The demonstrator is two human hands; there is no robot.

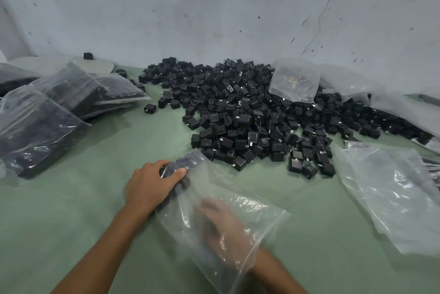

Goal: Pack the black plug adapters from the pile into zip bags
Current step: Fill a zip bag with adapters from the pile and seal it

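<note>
Head view: the left hand (152, 184) grips several black plug adapters (182, 162) at the mouth of a zip bag (252, 208) on the table (83, 203). The right hand (221, 224) is blurred inside the bag, its grip unreadable. Just beyond lies the pile (250, 112), with filled bags (47, 115) to the left and empty bags (392, 186) to the right.

The green table (95, 210) bears an adapter pile (250, 122), filled bags (47, 124), empty bags (392, 193).
</note>
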